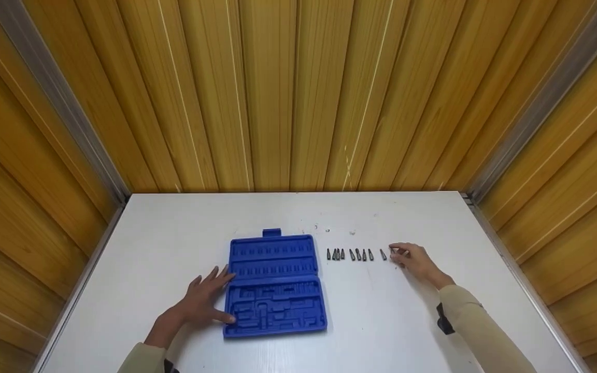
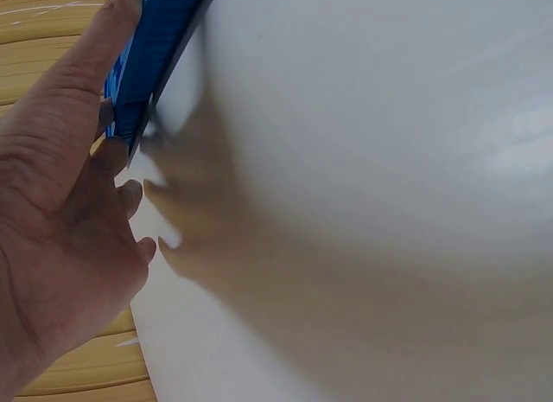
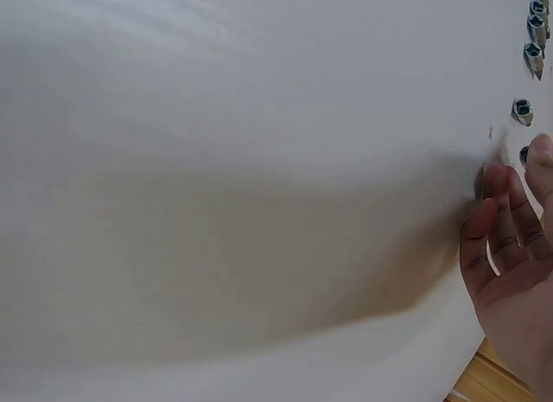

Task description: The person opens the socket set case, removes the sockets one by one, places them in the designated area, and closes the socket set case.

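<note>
A blue plastic tool case lies unfolded on the white table, its moulded slots facing up. My left hand rests at its left edge with fingers spread. The left thumb touches the lower half's side, also seen in the left wrist view, where the case is edge-on. Right of the case stretches a row of small metal sockets, tapered, with hollow ends. At the row's right end my right hand pinches the last socket between thumb and fingers, which partly hide it.
Several tiny crumbs dot the table behind the sockets. Yellow ribbed panels stand along the table's back and sides. Just left of the right hand, one socket lies apart from the others.
</note>
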Motion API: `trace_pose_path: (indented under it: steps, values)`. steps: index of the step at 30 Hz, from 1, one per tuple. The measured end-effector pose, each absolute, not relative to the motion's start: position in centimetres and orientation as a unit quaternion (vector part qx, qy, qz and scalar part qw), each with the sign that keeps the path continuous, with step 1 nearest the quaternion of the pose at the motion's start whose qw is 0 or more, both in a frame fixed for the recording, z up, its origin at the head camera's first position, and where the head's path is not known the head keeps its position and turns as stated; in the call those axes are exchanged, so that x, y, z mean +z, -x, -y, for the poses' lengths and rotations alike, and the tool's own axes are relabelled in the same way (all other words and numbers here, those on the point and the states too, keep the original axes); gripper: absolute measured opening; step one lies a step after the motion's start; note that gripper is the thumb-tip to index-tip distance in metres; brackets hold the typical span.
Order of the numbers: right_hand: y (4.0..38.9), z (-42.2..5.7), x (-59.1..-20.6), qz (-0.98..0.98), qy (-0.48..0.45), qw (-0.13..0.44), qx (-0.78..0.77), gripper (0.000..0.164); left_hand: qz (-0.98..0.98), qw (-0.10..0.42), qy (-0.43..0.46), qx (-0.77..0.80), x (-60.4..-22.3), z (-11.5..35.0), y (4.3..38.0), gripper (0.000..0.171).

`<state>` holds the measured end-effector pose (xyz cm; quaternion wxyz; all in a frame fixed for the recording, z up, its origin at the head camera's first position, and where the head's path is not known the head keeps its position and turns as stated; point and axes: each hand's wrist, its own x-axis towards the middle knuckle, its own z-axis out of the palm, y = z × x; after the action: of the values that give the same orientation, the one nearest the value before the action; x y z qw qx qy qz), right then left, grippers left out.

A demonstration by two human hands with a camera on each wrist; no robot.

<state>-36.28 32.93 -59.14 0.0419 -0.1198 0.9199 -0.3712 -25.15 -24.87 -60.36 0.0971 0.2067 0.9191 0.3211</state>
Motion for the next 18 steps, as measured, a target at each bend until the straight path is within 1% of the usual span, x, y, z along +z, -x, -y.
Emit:
trace_pose_path:
  steps: [6, 9, 15, 18]
  values:
    - [35.73, -32.70, -59.67, -0.939, 0.118, 0.025, -0.321, 0.038, -0.917, 0.106, -0.209, 0.324, -60.42, 24.72, 24.82, 0.114]
    - [35.60, -32.70, -59.75, -0.943, 0.121, 0.026, -0.308, 0.040, -0.919, 0.109, -0.206, 0.317, -60.44, 24.70, 24.85, 0.115]
    - [35.75, -32.93, -59.29, -0.940, 0.109, 0.038, -0.323, 0.046, -0.928, 0.112, -0.203, 0.293, -59.95, 24.55, 25.08, 0.116]
    - [35.95, -32.94, -59.00, -0.933, 0.124, 0.038, -0.336, 0.046, -0.932, 0.108, -0.203, 0.280, -59.51, 24.60, 24.99, 0.116]
